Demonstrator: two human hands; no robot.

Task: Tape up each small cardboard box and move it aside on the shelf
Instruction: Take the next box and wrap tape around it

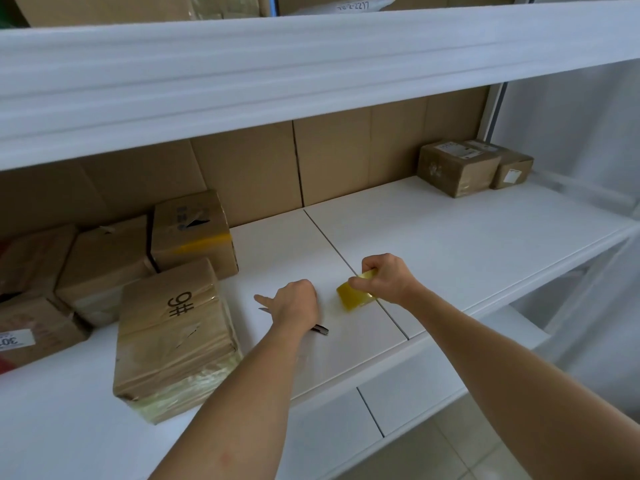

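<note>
My right hand [386,277] grips a yellowish roll of clear tape [355,294] just above the white shelf [450,230]. My left hand [294,301] lies over a small utility knife [320,329] on the shelf; the blade tip shows left of the hand and the handle end right of the wrist. A taped cardboard box marked "9#" [173,337] lies to the left of that hand. Several more cardboard boxes [104,258] are stacked at the far left. Two small taped boxes [457,166] stand at the back right of the shelf.
An upper shelf [277,74] overhangs the work area, with cardboard boxes on top of it. Brown cardboard sheets [329,157] line the back wall. The shelf's front edge [433,379] runs below my forearms, with tiled floor beneath.
</note>
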